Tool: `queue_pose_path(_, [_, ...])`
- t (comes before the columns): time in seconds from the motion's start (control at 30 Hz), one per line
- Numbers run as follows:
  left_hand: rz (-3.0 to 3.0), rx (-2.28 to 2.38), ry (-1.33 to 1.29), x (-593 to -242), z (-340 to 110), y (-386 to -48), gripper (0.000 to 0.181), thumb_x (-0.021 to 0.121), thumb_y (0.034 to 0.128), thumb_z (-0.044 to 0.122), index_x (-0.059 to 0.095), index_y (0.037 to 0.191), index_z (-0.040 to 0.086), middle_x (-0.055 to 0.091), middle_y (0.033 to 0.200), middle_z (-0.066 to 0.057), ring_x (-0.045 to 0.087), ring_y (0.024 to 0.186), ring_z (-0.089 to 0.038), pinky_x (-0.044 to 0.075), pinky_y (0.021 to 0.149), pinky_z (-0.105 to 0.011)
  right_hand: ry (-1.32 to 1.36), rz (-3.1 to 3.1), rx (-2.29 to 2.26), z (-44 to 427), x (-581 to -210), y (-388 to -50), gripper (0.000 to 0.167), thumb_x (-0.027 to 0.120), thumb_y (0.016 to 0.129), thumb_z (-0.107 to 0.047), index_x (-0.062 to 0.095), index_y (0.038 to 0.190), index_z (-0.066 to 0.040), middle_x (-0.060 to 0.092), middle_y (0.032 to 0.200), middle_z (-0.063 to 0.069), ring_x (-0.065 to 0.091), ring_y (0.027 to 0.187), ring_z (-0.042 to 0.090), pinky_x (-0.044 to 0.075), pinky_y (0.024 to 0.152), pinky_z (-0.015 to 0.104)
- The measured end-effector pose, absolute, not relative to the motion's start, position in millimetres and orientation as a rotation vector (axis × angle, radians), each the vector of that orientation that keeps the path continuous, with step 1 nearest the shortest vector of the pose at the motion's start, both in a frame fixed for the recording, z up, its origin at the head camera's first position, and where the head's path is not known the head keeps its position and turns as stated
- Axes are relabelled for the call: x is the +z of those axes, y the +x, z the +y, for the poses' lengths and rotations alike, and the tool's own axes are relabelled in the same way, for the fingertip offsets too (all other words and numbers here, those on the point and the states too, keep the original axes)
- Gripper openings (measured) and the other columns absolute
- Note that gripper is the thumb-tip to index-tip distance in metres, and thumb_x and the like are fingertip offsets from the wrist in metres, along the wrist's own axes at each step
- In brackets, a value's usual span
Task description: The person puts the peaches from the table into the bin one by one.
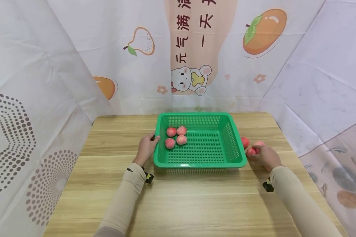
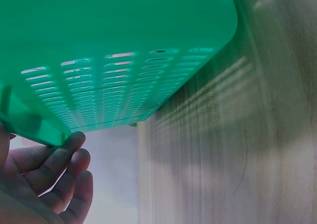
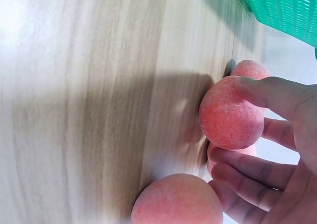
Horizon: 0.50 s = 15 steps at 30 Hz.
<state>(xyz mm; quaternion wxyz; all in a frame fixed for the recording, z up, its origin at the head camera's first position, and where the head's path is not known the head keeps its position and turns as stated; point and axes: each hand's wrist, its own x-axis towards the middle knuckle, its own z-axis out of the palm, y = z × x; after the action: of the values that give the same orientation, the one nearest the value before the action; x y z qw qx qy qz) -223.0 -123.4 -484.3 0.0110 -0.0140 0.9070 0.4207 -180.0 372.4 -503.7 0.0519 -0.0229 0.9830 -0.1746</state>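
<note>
A green plastic basket [image 1: 200, 165] with slotted walls stands on the table, several peaches [image 1: 181, 140] gathered in its left part. My left hand [image 1: 146, 148] grips the basket's left rim, thumb on top; in the left wrist view its fingers [image 2: 74, 159] curl beneath the rim. Right of the basket, my right hand [image 1: 268, 157] pinches a peach [image 3: 230, 115] between thumb and fingers, close to the tabletop. Around it are more peaches: one by the basket wall [image 1: 245, 142], one partly behind the hand [image 1: 259, 143], and a nearer one [image 3: 178, 201], mostly hidden by the hand in the head view.
The wood-grain table [image 1: 184, 200] meets a printed curtain [image 1: 139, 75] at its back edge. Other hanging sheets [image 1: 323, 82] flank it left and right. A black wrist strap device [image 1: 268, 185] sits on each forearm.
</note>
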Motion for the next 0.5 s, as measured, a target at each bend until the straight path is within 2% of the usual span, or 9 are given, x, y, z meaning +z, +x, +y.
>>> queue_pose_path(0.3, [2.817,1.312,-0.060,-484.0,-123.3,-222.8,0.046,0.053,0.1005,0.034,0.058,0.135,0.004,0.069,0.111,-0.016,0.064,0.099,-0.027,0.052,0.086,-0.043,-0.063,3.000,-0.529,374.7,-503.1,-179.2,0.022,0.070,0.088,-0.034,0.062,0.090,-0.014,0.061,0.076,0.013,0.054,0.070,0.031,0.044,0.065,0.044])
queue_pose_path(0.43, [2.820,1.313,-0.053,-484.2,-123.5,-222.6,0.046,0.052,0.1007,0.034,0.057,0.135,0.003,0.069,0.112,-0.016,0.064,0.100,-0.027,0.052,0.087,-0.043,-0.052,2.988,-0.521,374.1,-501.1,-180.5,0.031,0.068,0.089,-0.038,0.065,0.103,-0.010,0.065,0.082,0.017,0.057,0.073,0.033,0.047,0.069,0.048])
queue_pose_path(0.5, [2.826,1.313,-0.043,-484.3,-123.9,-222.5,0.046,0.052,0.1008,0.034,0.057,0.135,0.003,0.069,0.112,-0.016,0.064,0.100,-0.028,0.052,0.087,-0.044,-0.040,2.982,-0.529,372.9,-499.7,-181.1,0.039,0.067,0.090,-0.039,0.065,0.114,-0.008,0.068,0.091,0.023,0.061,0.079,0.038,0.048,0.074,0.052])
